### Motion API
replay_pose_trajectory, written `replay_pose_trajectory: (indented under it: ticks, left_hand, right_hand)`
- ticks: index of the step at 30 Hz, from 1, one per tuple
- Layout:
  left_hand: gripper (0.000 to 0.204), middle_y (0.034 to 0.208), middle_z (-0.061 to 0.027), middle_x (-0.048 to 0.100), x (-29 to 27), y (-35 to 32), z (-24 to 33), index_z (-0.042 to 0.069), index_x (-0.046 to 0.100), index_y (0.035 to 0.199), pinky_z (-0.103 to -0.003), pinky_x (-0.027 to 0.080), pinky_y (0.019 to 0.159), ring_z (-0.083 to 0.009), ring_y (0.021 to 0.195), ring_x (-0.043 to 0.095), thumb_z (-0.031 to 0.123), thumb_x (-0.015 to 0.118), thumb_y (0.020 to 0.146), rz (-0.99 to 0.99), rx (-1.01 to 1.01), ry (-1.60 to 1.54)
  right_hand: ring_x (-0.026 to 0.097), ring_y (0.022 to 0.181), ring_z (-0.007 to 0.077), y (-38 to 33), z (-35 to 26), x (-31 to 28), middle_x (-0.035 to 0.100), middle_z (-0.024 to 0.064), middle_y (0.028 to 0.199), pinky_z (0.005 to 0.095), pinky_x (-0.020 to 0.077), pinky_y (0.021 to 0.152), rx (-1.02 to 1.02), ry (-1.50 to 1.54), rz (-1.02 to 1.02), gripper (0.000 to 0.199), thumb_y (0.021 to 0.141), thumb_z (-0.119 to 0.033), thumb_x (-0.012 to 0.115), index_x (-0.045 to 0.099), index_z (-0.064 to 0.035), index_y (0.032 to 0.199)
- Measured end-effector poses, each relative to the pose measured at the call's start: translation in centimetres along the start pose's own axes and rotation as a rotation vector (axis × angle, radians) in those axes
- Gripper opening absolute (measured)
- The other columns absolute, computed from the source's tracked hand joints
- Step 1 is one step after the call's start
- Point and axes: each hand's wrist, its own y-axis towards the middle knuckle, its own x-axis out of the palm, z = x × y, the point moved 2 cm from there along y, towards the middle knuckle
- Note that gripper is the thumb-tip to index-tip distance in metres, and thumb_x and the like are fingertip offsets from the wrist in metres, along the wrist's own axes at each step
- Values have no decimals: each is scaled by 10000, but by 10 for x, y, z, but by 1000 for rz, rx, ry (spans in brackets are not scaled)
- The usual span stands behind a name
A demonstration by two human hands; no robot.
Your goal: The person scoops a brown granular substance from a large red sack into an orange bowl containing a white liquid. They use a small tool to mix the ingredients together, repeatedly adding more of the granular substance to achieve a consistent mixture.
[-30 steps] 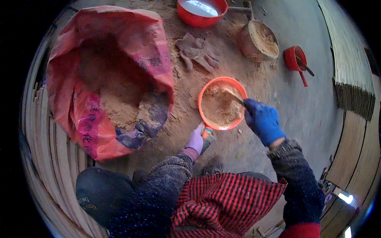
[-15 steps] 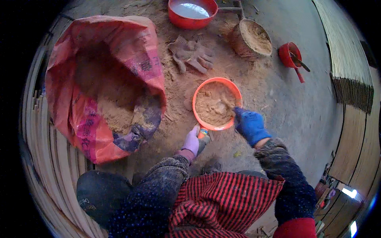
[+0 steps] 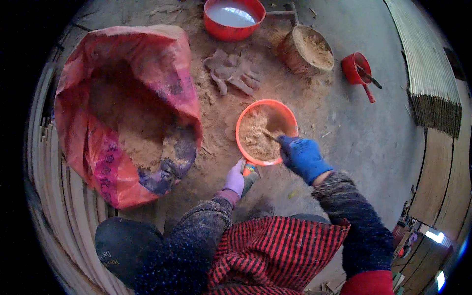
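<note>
My left hand (image 3: 235,180), in a lilac glove, is closed round the handle of an orange dipper (image 3: 292,114). Damp-looking tan sawdust-like material (image 3: 254,140) lies in the dipper, heaped toward its left side. My right hand (image 3: 305,158), in a blue glove, reaches over the dipper's right rim and grips a thin stick-like stirrer (image 3: 269,133). The stirrer's tip is in the material; its other end is hidden by my fingers, so its exact kind does not show.
At the left stands a big red woven sack (image 3: 73,128) of sawdust. Farther off are a pair of dirty work gloves (image 3: 231,71), a red basin (image 3: 228,32) of whitish liquid, a tipped basket (image 3: 290,51) of sawdust and a red dipper (image 3: 350,69). Stacked boards (image 3: 432,182) line the right.
My right hand has shifted left, farther over the dipper, and the stirrer now shows. The material has been pushed leftward, baring the dipper's inner wall at the upper right.
</note>
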Motion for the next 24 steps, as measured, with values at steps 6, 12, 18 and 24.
replay_pose_trajectory:
  ticks: [6, 12, 18, 24]
  left_hand:
    - [490, 884, -8, 597, -2, 3, 4, 21, 499, 1282, -259, 444, 503, -85, 619, 526, -1, 642, 814, 64, 271, 104]
    - [535, 916, -24, 610, 1, 3, 1, 19, 488, 1306, -256, 447, 499, -85, 625, 540, -2, 656, 799, 45, 91, 124]
    - [533, 866, -12, 596, 5, 0, 8, 21, 492, 1288, -261, 440, 490, -86, 595, 527, 18, 679, 789, 40, 28, 64]
    - [514, 886, -13, 594, 2, -1, 5, 22, 503, 1269, -260, 438, 497, -85, 616, 528, 28, 682, 787, 87, 73, -10]
  right_hand:
    - [654, 684, 306, 7, 44, -18, 672, 126, 812, 420, 505, 595, 22, -70, 32, 262, 817, -164, 582, 638, -136, 1072]
    - [635, 583, 185, -36, 38, 34, 647, 89, 676, 332, 488, 549, 575, 1048, -237, 243, 867, -257, 624, 689, -48, 970]
    - [579, 594, 80, -35, 9, -3, 598, 9, 732, 219, 397, 502, 673, 1270, -255, 360, 868, -353, 665, 683, -37, 1040]
    - [589, 594, 83, -28, 7, -31, 609, 11, 736, 221, 405, 505, 582, 1345, -126, 404, 870, -386, 660, 668, -44, 1083]
